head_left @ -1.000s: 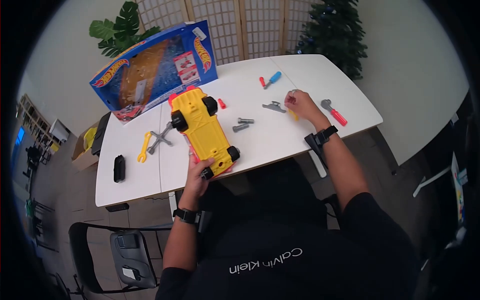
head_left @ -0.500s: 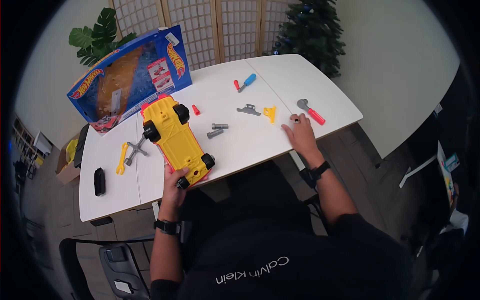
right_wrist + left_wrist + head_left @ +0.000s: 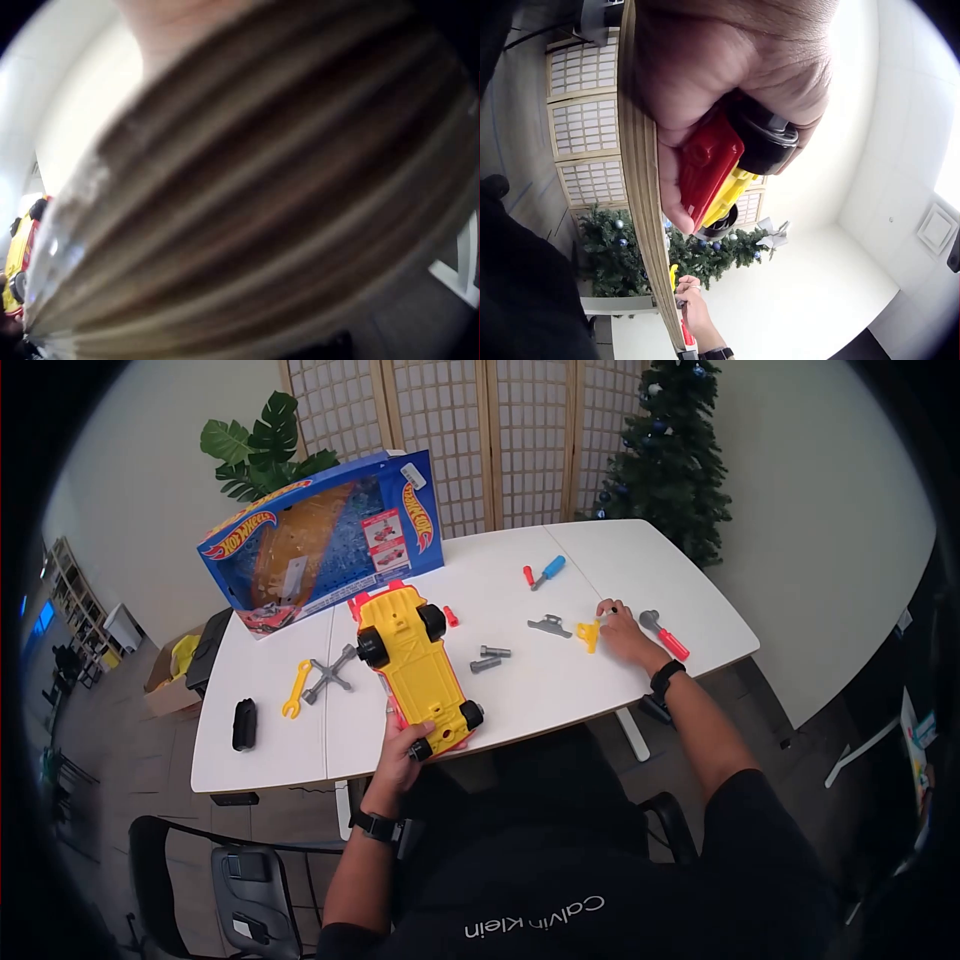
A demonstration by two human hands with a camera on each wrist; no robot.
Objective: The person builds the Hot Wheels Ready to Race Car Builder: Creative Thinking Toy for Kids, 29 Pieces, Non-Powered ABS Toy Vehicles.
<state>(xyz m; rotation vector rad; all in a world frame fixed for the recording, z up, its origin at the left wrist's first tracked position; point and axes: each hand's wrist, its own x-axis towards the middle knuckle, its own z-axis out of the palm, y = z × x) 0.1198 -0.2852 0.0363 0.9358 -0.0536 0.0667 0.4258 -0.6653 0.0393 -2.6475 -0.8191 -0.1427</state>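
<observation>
My left hand (image 3: 400, 750) grips one end of a red toy car (image 3: 412, 660), thumb on its yellow underside. The car is turned underside up, black wheels showing; in the left wrist view the hand wraps around the red body (image 3: 711, 161) beside a wheel (image 3: 761, 139). My right hand (image 3: 628, 638) is low over the table at the right, fingers lightly bent, its thumb side right beside a small yellow plastic part (image 3: 588, 637). A grey toy part (image 3: 550, 625) lies left of that. Right of the hand is a red-handled toy ratchet (image 3: 668, 640). The table edge fills most of the right wrist view.
On the white table (image 3: 520, 710) lie two grey bolts (image 3: 488, 658), a small red piece (image 3: 451, 616), a blue-handled screwdriver (image 3: 550, 570), another red piece (image 3: 529, 575), a yellow wrench (image 3: 297, 690), a grey cross wrench (image 3: 330, 675) and a black part (image 3: 244, 724). A Hot Wheels box (image 3: 330, 540) stands behind.
My right hand left the yellow part, moved right and toward me, then came back beside it. The yellow part stays on the table. My left hand keeps hold of the car.
</observation>
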